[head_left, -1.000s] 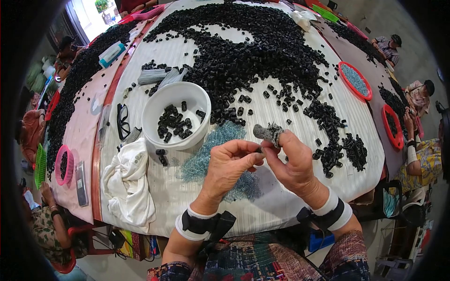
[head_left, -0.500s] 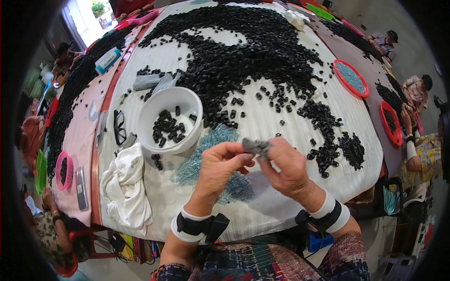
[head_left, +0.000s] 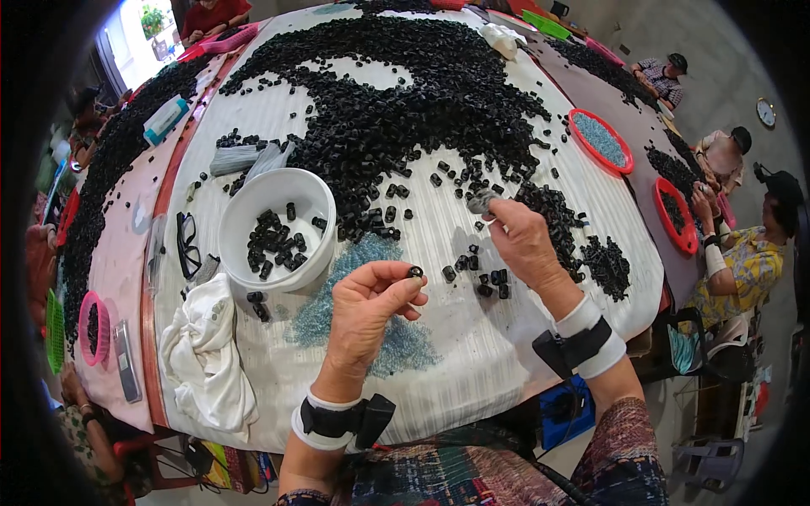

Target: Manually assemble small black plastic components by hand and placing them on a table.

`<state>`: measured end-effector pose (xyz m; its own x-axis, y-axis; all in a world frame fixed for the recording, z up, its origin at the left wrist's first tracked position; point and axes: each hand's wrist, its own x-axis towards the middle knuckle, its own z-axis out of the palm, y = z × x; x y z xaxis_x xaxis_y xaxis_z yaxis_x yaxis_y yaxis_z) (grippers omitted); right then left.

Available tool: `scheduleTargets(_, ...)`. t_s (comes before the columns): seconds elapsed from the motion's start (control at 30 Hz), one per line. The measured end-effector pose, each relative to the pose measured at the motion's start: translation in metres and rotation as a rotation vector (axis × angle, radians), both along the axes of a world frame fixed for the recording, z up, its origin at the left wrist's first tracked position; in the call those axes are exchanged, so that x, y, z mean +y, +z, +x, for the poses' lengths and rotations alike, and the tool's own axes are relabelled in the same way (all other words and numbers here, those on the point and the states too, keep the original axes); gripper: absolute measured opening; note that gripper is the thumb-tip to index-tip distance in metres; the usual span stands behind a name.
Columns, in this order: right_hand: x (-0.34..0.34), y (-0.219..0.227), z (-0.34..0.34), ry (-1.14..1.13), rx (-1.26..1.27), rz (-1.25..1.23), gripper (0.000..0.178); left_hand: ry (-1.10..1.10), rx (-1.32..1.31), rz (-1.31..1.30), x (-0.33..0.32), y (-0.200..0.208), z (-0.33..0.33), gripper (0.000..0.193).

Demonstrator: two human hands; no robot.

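Observation:
My left hand [head_left: 368, 310] pinches a small black ring-shaped part [head_left: 415, 271] between thumb and forefinger, just above a patch of tiny blue beads [head_left: 354, 291]. My right hand [head_left: 523, 240] is stretched forward and grips a small grey piece [head_left: 481, 201] at the edge of the big heap of black parts [head_left: 405, 110]. A white bowl [head_left: 245, 211] with several black parts in it stands to the left of my left hand. A few loose black parts [head_left: 481, 278] lie between my hands.
A white cloth [head_left: 202, 358] and glasses [head_left: 187, 244] lie left of the bowl. Red trays [head_left: 601, 142] sit at the right of the striped table [head_left: 472, 354]. Other people sit at the right edge and at the far left.
My hands were together over the blue beads, working one piece. They have come apart: the right reached forward to the heap with the grey piece, the left stays back with a black ring.

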<state>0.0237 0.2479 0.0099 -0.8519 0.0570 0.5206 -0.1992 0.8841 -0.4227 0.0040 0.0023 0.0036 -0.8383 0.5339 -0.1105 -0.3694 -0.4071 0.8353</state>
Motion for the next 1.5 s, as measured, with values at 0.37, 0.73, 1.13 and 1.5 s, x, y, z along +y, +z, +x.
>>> scheduleTargets(0.37, 0.005, -0.019, -0.017, 0.017, -0.177, 0.117, 0.019, -0.025, -0.007, -0.014, -0.001, -0.002, 0.001, 0.016)
scheduleTargets(0.73, -0.063, 0.043, 0.033, 0.201, -0.172, -0.435, 0.014, -0.047, 0.012, -0.016, 0.000, -0.007, 0.002, 0.018)
scheduleTargets(1.13, -0.089, 0.032, 0.038, 0.187, 0.048, -0.308, 0.013, -0.029, 0.060, -0.051, 0.002, 0.001, 0.007, 0.019)
scheduleTargets(1.5, -0.092, 0.030, 0.040, 0.176, 0.124, -0.092, 0.019, 0.009, 0.084, -0.150, 0.003, 0.000, 0.008, 0.014)
